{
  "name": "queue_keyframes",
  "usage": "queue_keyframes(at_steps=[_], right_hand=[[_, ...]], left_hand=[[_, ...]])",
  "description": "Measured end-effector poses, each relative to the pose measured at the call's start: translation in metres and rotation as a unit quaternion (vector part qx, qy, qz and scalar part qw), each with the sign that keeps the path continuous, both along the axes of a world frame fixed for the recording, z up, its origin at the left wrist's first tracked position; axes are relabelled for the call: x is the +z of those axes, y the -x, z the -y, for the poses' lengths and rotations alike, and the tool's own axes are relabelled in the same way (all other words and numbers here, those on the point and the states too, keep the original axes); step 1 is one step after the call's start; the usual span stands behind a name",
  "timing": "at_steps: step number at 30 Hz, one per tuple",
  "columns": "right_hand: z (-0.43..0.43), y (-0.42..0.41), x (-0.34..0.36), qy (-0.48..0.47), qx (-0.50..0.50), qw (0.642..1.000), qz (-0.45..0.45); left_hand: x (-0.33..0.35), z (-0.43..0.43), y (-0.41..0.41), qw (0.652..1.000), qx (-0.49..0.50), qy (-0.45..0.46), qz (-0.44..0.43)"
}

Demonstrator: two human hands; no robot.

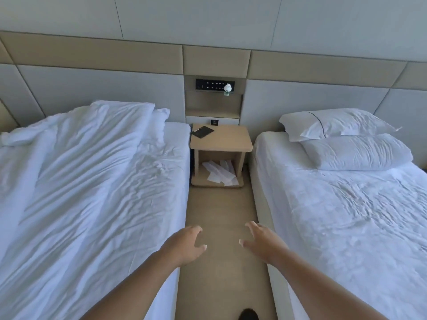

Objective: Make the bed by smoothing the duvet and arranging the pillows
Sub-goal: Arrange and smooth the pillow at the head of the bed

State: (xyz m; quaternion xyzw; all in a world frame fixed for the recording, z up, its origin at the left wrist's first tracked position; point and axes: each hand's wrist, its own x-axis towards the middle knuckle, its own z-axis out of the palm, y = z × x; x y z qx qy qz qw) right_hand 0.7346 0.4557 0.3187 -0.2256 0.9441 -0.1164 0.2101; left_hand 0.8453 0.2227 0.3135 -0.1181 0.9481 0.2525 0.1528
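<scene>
Two white-sheeted beds flank a strip of beige floor (221, 227). On the left bed (171, 181) lies a rumpled white duvet (76, 181), with a white pillow (159, 116) at its head end. The right bed (346, 227) carries two stacked creased white pillows (346, 139) on its wrinkled sheet. Between them, a small beige wooden nightstand (231, 142) bears a flat black card-like object (202, 132); white papers (219, 173) lie on its lower shelf.

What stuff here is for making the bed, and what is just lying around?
For the job: rumpled duvet on the left bed; two stacked pillows on the right bed; left hand and right hand, both open and empty.

Just lying about: dark flat item on the nightstand; papers on its lower shelf.
</scene>
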Motion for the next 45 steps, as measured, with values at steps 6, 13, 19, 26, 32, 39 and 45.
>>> queue_keyframes(at_steps=[6,13,19,26,32,39,45], right_hand=[[0.084,0.202,-0.008,0.029,0.056,0.998,0.0],[0.224,0.391,0.013,0.0,0.155,0.988,0.019],[0.378,0.489,0.01,-0.011,0.279,0.96,0.002],[0.589,0.596,-0.005,-0.048,0.397,0.916,-0.027],[0.733,0.642,0.015,-0.08,0.481,0.871,-0.055],[0.912,0.628,0.045,-0.021,0.582,0.81,-0.064],[1.072,0.6,0.037,0.009,0.674,0.735,-0.069]], left_hand=[[-0.009,0.077,0.157,0.997,0.076,0.022,0.008],[0.011,0.173,0.291,0.982,0.188,0.031,0.012],[0.0,0.29,0.359,0.958,0.285,0.032,0.013],[-0.035,0.458,0.444,0.922,0.388,0.007,0.006],[-0.023,0.551,0.465,0.885,0.466,-0.009,0.008],[0.008,0.639,0.439,0.812,0.582,0.029,-0.014],[0.009,0.711,0.423,0.74,0.671,0.043,-0.016]])
